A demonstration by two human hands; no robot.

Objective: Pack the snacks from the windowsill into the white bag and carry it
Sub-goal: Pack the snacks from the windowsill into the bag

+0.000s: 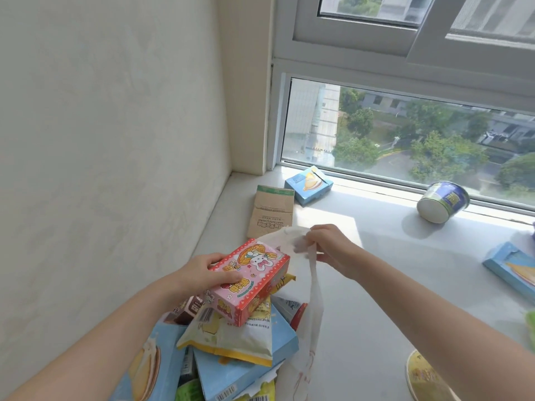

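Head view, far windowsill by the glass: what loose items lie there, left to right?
Flat brown paper packet with a green strip → small blue cardboard box → blue-and-white paper cup lying on its side → long light-blue box at the right edge.

Atop snack pile [231, 337], box [252, 280]; bag [315, 299] just right; cup [443, 202] far right by window [405, 131].

Upper-floor home room — plain wall [101, 140], sliding window [347, 68], wide windowsill [376, 256] above treetops [443, 151].
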